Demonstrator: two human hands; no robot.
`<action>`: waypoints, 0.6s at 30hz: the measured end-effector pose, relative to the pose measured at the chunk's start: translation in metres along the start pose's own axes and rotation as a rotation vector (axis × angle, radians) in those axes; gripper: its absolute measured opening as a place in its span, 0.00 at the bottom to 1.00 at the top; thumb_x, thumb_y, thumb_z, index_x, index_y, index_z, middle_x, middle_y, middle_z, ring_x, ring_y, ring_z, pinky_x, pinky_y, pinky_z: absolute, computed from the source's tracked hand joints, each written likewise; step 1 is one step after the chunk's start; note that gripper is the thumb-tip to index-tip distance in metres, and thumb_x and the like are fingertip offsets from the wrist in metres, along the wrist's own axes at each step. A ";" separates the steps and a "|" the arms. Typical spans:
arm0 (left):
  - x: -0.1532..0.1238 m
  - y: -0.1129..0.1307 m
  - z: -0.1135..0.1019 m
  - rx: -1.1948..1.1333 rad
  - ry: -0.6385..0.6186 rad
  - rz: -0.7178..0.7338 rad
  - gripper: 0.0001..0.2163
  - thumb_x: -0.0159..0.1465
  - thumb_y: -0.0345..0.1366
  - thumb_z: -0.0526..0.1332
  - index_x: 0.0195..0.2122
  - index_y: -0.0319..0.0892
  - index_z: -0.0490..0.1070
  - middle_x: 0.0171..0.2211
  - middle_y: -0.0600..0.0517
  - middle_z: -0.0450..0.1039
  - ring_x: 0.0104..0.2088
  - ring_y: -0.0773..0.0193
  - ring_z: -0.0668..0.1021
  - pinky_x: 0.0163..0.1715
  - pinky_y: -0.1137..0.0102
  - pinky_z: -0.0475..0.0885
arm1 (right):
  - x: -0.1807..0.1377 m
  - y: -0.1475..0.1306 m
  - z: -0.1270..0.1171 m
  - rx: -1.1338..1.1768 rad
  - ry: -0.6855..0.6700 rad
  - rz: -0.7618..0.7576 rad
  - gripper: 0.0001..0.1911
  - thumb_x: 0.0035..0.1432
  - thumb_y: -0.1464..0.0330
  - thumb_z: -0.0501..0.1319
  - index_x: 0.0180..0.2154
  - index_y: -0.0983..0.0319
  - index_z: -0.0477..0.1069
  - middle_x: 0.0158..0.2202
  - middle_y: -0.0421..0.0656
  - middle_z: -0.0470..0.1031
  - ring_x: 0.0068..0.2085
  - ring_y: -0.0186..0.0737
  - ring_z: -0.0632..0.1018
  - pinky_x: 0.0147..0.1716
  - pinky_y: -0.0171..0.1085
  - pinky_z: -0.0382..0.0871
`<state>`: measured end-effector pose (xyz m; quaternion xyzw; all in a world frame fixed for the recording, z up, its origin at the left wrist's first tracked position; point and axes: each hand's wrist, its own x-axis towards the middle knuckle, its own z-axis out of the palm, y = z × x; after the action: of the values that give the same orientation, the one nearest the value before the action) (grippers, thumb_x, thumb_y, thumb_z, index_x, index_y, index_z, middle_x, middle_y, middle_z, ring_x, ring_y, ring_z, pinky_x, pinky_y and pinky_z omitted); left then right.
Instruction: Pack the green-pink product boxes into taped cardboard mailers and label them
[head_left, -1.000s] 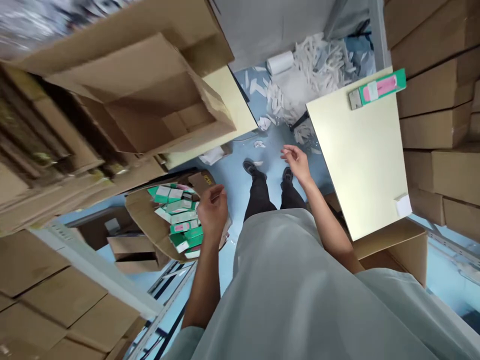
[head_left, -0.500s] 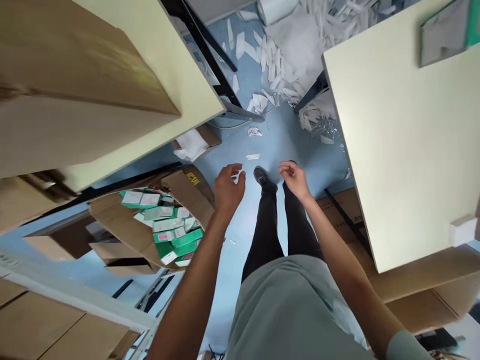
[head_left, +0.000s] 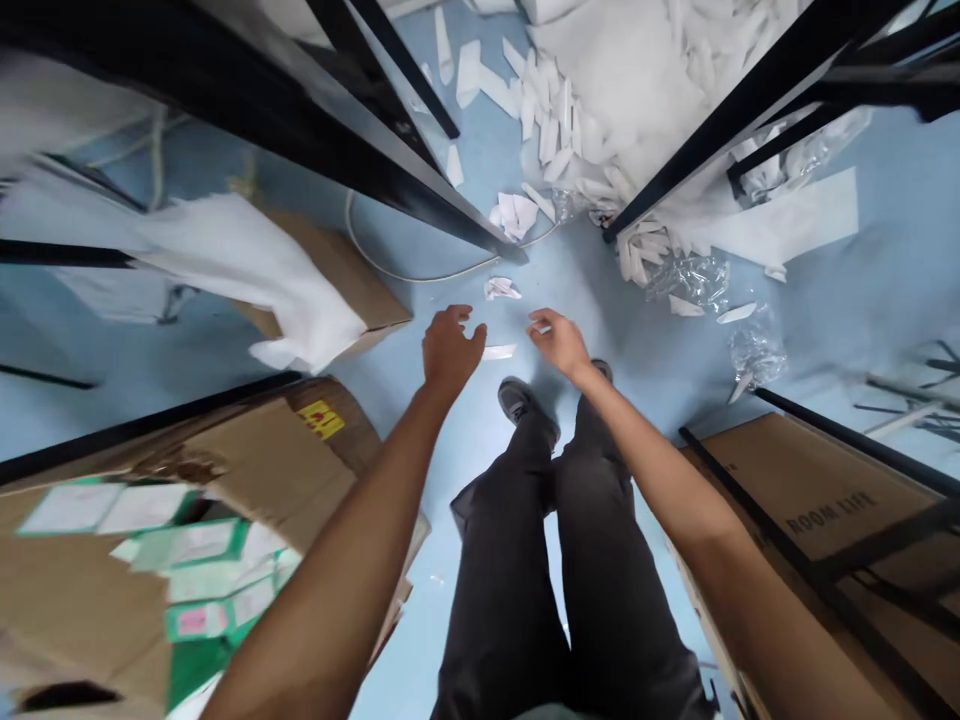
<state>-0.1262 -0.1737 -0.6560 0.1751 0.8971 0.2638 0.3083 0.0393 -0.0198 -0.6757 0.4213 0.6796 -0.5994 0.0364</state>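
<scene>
My left hand hangs over the blue floor, its thumb and fingers apart and nothing between them. To its right, my right hand is also open, fingers loosely curled and holding nothing. Between the two, a flat white strip of paper lies on the floor near my shoes. Slightly farther off is a crumpled piece of paper. Beyond that lies a larger crumpled white sheet. Neither hand visibly touches any of these scraps.
At lower left, a torn carton holds several green-and-white boxes. White sheeting drapes over another carton. Black table legs slant in from both sides. A heap of white scraps lies at the back; a cable crosses the floor.
My view has dropped closer to the floor, and the tabletops have left the picture. My knees now look bent. Both hands stay open, the right one slightly nearer the left.
</scene>
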 end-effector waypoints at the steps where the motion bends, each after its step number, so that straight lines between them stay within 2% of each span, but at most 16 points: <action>1: 0.013 -0.011 0.013 0.029 0.000 0.006 0.20 0.66 0.38 0.72 0.59 0.42 0.78 0.55 0.40 0.81 0.52 0.45 0.84 0.63 0.51 0.76 | 0.018 0.008 0.007 -0.077 -0.023 -0.011 0.12 0.68 0.68 0.72 0.53 0.56 0.82 0.44 0.42 0.87 0.46 0.48 0.87 0.62 0.49 0.79; 4: 0.049 -0.038 0.048 0.172 -0.060 0.028 0.27 0.67 0.41 0.72 0.66 0.42 0.75 0.61 0.37 0.78 0.58 0.41 0.83 0.65 0.49 0.76 | 0.062 0.023 0.026 -0.372 -0.132 0.018 0.18 0.72 0.69 0.69 0.61 0.57 0.79 0.54 0.48 0.87 0.56 0.52 0.86 0.65 0.52 0.78; 8: 0.088 -0.063 0.087 0.346 -0.138 0.080 0.30 0.70 0.41 0.69 0.73 0.43 0.71 0.67 0.35 0.74 0.65 0.38 0.80 0.68 0.49 0.75 | 0.102 0.029 0.045 -0.666 -0.265 0.079 0.26 0.77 0.68 0.63 0.72 0.58 0.69 0.68 0.54 0.80 0.67 0.54 0.82 0.67 0.50 0.78; 13: 0.126 -0.087 0.126 0.413 -0.146 0.159 0.37 0.68 0.40 0.73 0.77 0.43 0.67 0.74 0.30 0.65 0.72 0.31 0.74 0.69 0.45 0.74 | 0.141 0.047 0.067 -0.761 -0.311 0.118 0.27 0.79 0.69 0.61 0.75 0.58 0.66 0.70 0.57 0.76 0.67 0.56 0.83 0.65 0.50 0.80; 18: 0.146 -0.099 0.156 0.401 -0.125 0.226 0.34 0.67 0.34 0.73 0.74 0.45 0.71 0.78 0.31 0.58 0.76 0.30 0.68 0.71 0.45 0.72 | 0.164 0.064 0.083 -0.776 -0.331 0.054 0.30 0.78 0.74 0.58 0.77 0.57 0.63 0.71 0.54 0.77 0.66 0.53 0.83 0.64 0.48 0.80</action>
<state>-0.1501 -0.1260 -0.8855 0.3480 0.8855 0.1016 0.2907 -0.0641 -0.0086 -0.8402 0.2920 0.8287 -0.3573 0.3167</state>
